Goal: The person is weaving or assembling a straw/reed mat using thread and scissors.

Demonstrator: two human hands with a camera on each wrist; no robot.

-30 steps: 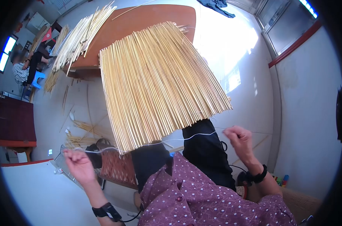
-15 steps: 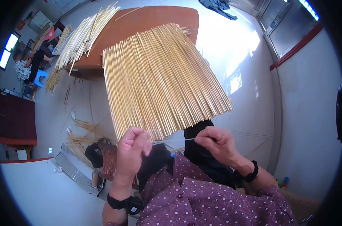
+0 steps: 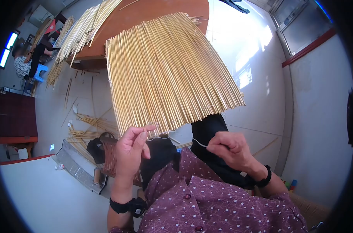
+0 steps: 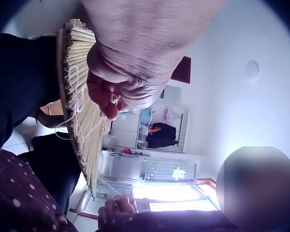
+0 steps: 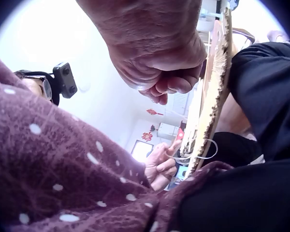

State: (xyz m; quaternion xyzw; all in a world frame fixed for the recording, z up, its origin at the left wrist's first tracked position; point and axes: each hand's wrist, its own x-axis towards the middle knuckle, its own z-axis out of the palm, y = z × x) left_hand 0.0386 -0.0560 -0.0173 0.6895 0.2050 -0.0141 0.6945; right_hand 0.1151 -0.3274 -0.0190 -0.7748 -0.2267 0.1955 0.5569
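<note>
A mat of straight yellow stalks [image 3: 164, 73] lies on the table, its near edge reaching over the person's lap. At the near edge's left part, the left hand [image 3: 131, 149] pinches a thin white string between thumb and forefinger. The right hand [image 3: 230, 149], fingers curled, grips the string [image 3: 199, 143] to the right of it, a short way below the mat. Between the hands the string hangs slack. In the left wrist view, loops of string [image 4: 76, 104] lie against the stalk ends. The right wrist view has a loop [image 5: 213, 149] beside the mat's edge.
Loose pale stalks [image 3: 81, 33] lie on the brown table's [image 3: 161, 8] left side. More stalks [image 3: 91, 126] are on the floor at left, near a silvery strip [image 3: 77, 163]. A person [image 3: 23, 64] sits at far left by a blue stool [image 3: 40, 72].
Both hands came inward from wide apart, the left moving right to the mat's near edge. The string, drawn straight between them half a second ago, now sags in curves.
</note>
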